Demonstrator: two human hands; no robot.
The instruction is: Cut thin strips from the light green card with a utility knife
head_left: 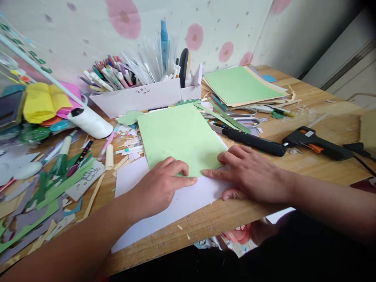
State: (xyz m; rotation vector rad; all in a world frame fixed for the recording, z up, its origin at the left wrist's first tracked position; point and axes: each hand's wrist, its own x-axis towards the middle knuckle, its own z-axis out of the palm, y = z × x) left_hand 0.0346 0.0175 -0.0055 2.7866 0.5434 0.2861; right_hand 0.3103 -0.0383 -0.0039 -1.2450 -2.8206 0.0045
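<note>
A light green sheet of paper (176, 135) lies over a white sheet (132, 219) at the table's front. My left hand (160, 184) is at the green sheet's near edge, its thumb along that edge and its bent index finger just above, closed on the paper. On the right, my right hand (249, 172) rests with its index finger stretched out, the tip touching the same edge close to the left thumb. Its thumb is spread apart on the white sheet, and its other fingers bend over the green sheet's right corner.
A black utility knife (252, 141), scissors (242, 117) and a glue gun (317, 143) lie right. Behind stand a white pen box (138, 98) and a stack of coloured paper (243, 86). Paper scraps (38, 211) and a white roll (91, 123) crowd the left.
</note>
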